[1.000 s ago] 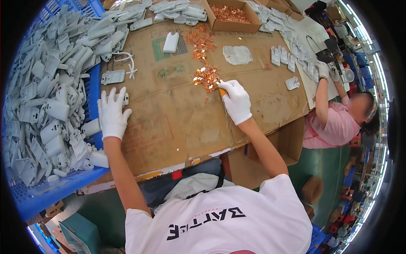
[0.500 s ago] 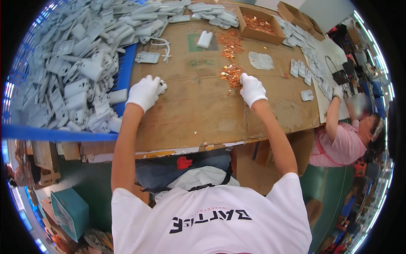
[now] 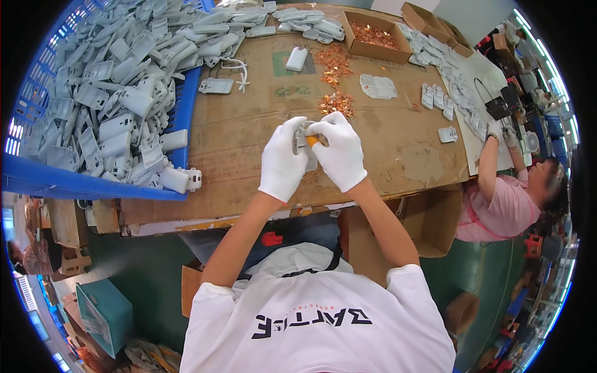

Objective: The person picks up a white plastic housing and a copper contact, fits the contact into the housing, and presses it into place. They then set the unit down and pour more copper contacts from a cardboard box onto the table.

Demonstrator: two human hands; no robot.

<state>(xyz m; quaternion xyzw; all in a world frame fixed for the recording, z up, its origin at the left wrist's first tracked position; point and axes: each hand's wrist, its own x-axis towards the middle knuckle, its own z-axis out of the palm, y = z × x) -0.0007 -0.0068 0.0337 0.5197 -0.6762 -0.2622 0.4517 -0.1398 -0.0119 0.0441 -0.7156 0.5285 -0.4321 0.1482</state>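
My left hand point(image 3: 283, 160), in a white glove, is closed around a light grey plastic casing point(image 3: 311, 161) over the middle of the cardboard-covered table. My right hand point(image 3: 341, 152), gloved too, presses its pinched fingers against the upper part of that casing. Something orange point(image 3: 312, 141) shows at my right thumb tip; whatever lies between those fingers is hidden. Just beyond both hands lies a heap of small copper-coloured metal pieces point(image 3: 336, 103). One white casing point(image 3: 296, 59) rests farther off, and a grey one point(image 3: 216, 86) lies to the left.
A blue crate point(image 3: 93, 182) heaped with grey casings fills the left side. An open cardboard box point(image 3: 351, 45) of copper pieces stands at the back. Several casings point(image 3: 438, 98) line the right, beside a co-worker in pink point(image 3: 500, 208). A flattened white piece point(image 3: 378, 87) lies nearer.
My left hand has come rightward from beside the crate with the casing. My right hand has left the copper heap, moving left and nearer, and the two hands now meet at the casing.
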